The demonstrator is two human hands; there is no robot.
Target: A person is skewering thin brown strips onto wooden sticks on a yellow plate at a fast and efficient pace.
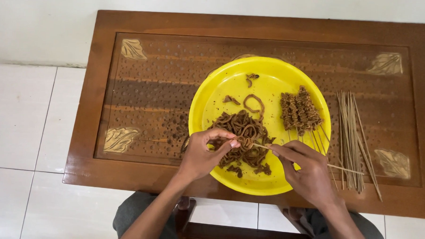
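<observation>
Left hand (203,154) pinching a brown strip (242,143) over the yellow bowl (213,86), right hand (307,172) gripping a skewer (263,146) threading it; risk: slippery strip could tear or fingertip get pricked

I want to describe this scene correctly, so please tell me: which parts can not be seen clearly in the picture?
- Head view: the left hand fingertips cover where the brown strip meets the skewer.
- The right hand hides the middle of that skewer.
- The finished skewers are too small to count.
- The yellow bowl hides the table beneath; the pile of strips hides the bowl's floor.
- The person's legs are cut by the bottom edge.
</observation>
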